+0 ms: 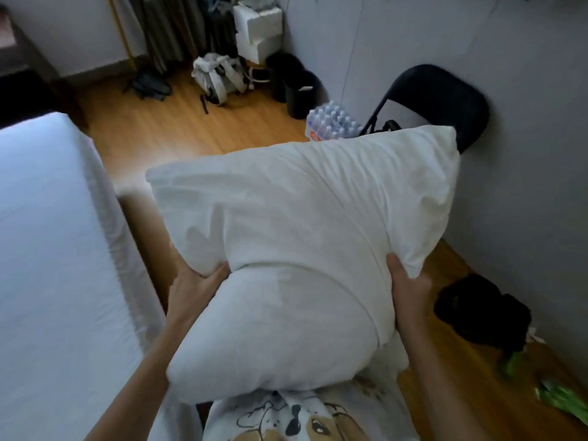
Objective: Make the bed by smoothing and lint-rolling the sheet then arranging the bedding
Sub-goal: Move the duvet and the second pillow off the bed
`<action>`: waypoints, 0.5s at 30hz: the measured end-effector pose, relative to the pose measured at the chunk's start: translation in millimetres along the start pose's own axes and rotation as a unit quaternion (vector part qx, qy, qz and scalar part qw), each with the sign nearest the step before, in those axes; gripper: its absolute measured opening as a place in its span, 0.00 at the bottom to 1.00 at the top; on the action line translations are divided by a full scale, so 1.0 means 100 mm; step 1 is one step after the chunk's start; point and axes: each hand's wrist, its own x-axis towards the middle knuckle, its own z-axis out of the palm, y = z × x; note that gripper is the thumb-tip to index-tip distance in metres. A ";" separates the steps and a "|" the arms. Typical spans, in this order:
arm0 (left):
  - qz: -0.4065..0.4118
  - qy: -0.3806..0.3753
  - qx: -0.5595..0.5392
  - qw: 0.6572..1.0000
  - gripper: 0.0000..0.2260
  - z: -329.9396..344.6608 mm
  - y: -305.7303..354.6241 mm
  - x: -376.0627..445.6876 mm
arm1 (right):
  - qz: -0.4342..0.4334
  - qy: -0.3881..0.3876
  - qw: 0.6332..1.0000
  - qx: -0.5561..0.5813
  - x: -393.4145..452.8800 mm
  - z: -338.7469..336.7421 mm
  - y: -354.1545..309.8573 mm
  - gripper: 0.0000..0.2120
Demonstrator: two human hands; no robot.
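Both our hands hold a white pillow (296, 237) in front of our chest, clear of the bed. Our left hand (194, 289) grips its edge at about eight o'clock, thumb pressed into the fabric and fingers curled underneath out of sight. Our right hand (409, 292) clasps the opposite edge at about four o'clock, thumb on top, fingers hidden behind the pillow. The pillow bulges toward us and fans wider toward twelve o'clock. The bed (47, 249), covered in a smooth white sheet, lies at nine o'clock, well apart from the pillow. A black folding chair (445, 100) stands against the wall at one o'clock, with a pack of water bottles (331, 120) just beside it on the wooden floor (178, 128). A pale backpack (219, 76) sits at eleven o'clock.
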 end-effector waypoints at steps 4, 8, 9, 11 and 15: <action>-0.035 0.064 -0.053 0.996 0.51 -0.09 0.57 0.14 | -0.002 -0.102 0.994 -0.035 0.83 0.57 -0.38 0.09; -0.087 0.105 -0.097 0.986 0.44 -0.14 0.84 0.39 | 0.018 -0.180 0.983 -0.040 1.34 1.22 -0.61 0.05; -0.098 0.121 -0.102 0.983 0.46 -0.16 0.90 0.47 | 0.018 -0.200 0.979 -0.039 1.46 1.40 -0.66 0.06; -0.119 0.139 -0.115 0.976 0.52 -0.21 0.97 0.65 | 0.014 -0.237 0.970 -0.049 1.69 1.79 -0.72 0.05; -0.170 0.164 -0.144 0.961 0.60 -0.31 0.92 1.25 | 0.016 -0.281 0.955 -0.096 2.12 2.67 -0.79 0.05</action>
